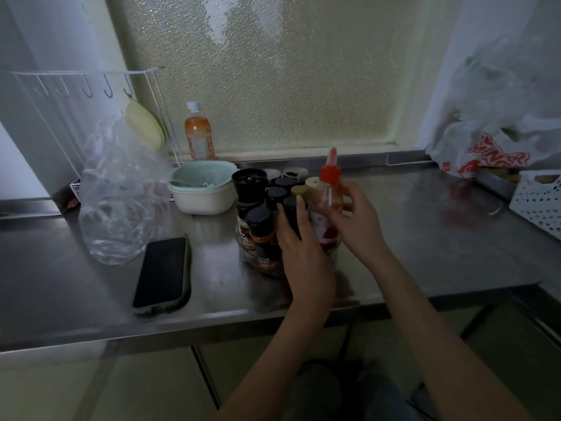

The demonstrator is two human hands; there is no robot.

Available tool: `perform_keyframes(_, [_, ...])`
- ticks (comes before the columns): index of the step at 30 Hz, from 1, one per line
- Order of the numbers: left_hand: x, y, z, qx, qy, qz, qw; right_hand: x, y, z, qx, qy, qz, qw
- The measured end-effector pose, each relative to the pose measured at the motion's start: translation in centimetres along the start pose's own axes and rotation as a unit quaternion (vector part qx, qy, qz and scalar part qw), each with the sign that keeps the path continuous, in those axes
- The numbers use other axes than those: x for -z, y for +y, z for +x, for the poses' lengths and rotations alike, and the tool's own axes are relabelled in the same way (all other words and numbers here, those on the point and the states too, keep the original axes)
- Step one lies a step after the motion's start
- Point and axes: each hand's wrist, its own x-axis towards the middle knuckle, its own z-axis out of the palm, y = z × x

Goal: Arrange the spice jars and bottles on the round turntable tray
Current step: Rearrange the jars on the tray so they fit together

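My right hand (353, 217) grips the clear red-capped sauce bottle (326, 208) upright; my left hand (300, 247), fingers loosely extended, steadies the black-lidded spice jars (262, 229) to make room.

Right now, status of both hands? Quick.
Left hand: fingers flat against a dark-lidded spice jar in the cluster; a grip cannot be told.
Right hand: closed around the clear red-capped sauce bottle, upright.
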Motion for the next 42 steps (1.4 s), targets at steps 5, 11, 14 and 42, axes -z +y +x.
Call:
perform_keyframes(5, [0.0, -1.3, -0.1, -0.086, -0.019, 0.027, 0.996, 0.1, 0.7, -0.2, -0.009, 0.0, -0.012, 1.0])
perform_keyframes(11, [1.1, -2.7, -0.6, -0.252, 0.022, 0.04, 0.967, 0.1, -1.6, 0.0, 0.164, 0.106, -0.254, 0.947])
perform_keyframes(14, [2.4, -3.3, -0.8, -0.259, 0.078, 0.058, 0.961, -0.8, -3.3, 1.2, 0.301, 0.11, -0.429, 0.844])
perform_keyframes(42, [4.0, -4.3, -0.3, 0.005, -0.042, 0.016, 0.999, -1.5, -8.2, 5.8, 0.102, -0.203, -0.569, 0.79])
